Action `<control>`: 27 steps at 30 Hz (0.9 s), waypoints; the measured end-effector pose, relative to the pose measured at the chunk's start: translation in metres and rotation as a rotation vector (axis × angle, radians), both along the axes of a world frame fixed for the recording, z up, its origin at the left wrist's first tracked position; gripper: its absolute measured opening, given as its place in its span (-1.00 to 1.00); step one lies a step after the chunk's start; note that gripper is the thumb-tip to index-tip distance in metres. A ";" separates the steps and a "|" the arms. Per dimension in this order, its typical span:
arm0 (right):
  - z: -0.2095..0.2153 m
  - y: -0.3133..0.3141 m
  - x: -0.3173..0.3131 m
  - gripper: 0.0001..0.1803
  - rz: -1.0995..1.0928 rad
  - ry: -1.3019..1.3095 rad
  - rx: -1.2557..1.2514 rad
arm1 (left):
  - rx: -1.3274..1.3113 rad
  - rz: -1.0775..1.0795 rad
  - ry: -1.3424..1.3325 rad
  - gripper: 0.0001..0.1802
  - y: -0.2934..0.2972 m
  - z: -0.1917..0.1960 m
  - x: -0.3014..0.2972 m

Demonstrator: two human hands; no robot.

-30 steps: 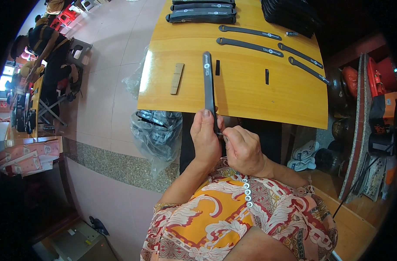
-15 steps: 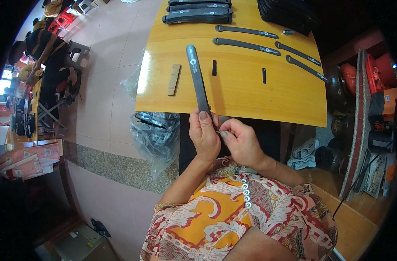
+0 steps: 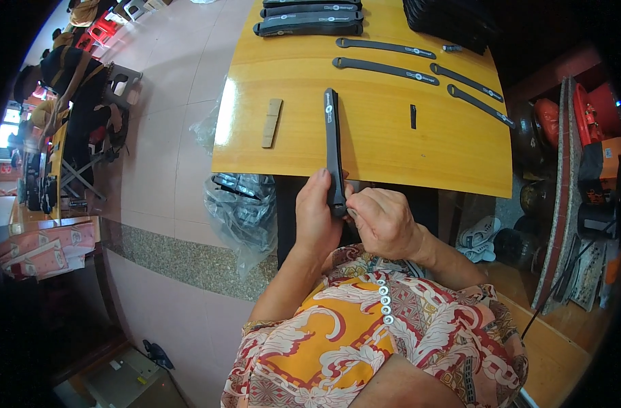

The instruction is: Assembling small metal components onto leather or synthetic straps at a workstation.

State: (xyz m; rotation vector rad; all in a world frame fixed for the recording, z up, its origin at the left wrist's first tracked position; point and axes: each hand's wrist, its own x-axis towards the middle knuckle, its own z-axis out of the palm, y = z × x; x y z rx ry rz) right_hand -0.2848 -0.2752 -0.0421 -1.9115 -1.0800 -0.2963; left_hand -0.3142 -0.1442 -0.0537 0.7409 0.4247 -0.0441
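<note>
A long black strap (image 3: 333, 139) with a pale printed mark stands out from my hands over the table's near edge. Its far end is rounded, and its near end has a slot. My left hand (image 3: 317, 211) is closed around its lower part, thumb along the side. My right hand (image 3: 385, 221) is closed in a pinch at the slotted end; the fingertips there are partly hidden. Ahead on the yellow table (image 3: 290, 158) lie a folded tan strip (image 3: 272, 123) to the left and a short black piece (image 3: 413, 116) to the right.
Several single straps (image 3: 386, 71) lie at the back right, near a stack of bundled straps (image 3: 309, 28) and a black pile (image 3: 450, 24). A clear plastic bag (image 3: 239, 214) hangs left of my knees. White shoes (image 3: 479, 238) sit right; a person (image 3: 69, 71) works far left.
The strap has swung from leaning left to nearly upright and drawn nearer to me, its slotted end now showing. It now covers the spot where another short black piece lay.
</note>
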 end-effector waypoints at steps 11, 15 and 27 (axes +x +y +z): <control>0.011 -0.004 0.010 -0.86 0.037 -0.157 -0.127 | 0.264 -0.025 -0.083 -0.75 -0.005 0.007 -0.004; 0.018 -0.006 0.015 -0.85 0.059 -0.167 -0.188 | 0.340 -0.051 -0.100 -0.76 -0.003 0.006 -0.005; 0.018 -0.006 0.012 -0.77 0.129 0.076 -0.087 | 0.276 -0.099 -0.096 -0.79 0.003 0.009 -0.004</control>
